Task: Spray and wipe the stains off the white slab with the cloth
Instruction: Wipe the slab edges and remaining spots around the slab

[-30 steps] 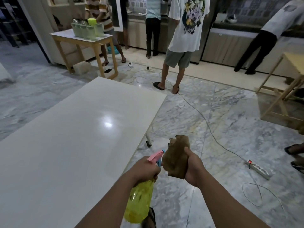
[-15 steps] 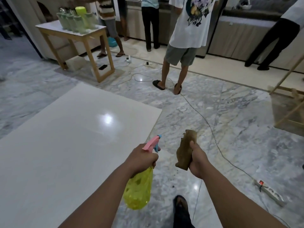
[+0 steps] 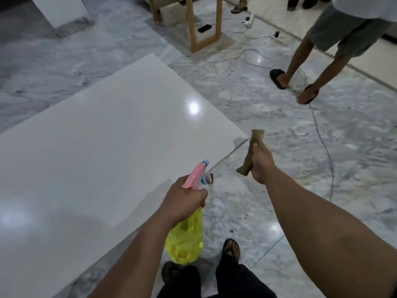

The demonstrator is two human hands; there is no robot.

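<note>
The glossy white slab (image 3: 103, 151) fills the left half of the view, its right edge running diagonally down toward me. My left hand (image 3: 182, 201) grips a spray bottle (image 3: 185, 239) with a yellow body and pink trigger head; the nozzle sits over the slab's right edge. My right hand (image 3: 261, 163) is closed around a bunched brown cloth (image 3: 252, 151), held over the floor just right of the slab's far right corner. No stains are plain on the slab from here.
A person's legs in sandals (image 3: 300, 67) stand at the upper right. A white cable (image 3: 322, 147) trails across the marble floor. Wooden table legs (image 3: 204, 24) stand at the top centre. My own feet (image 3: 231, 250) are at the bottom.
My view has tilted down and moved closer to the slab. My two hands have drawn apart, the cloth going right and the bottle staying by the slab's edge.
</note>
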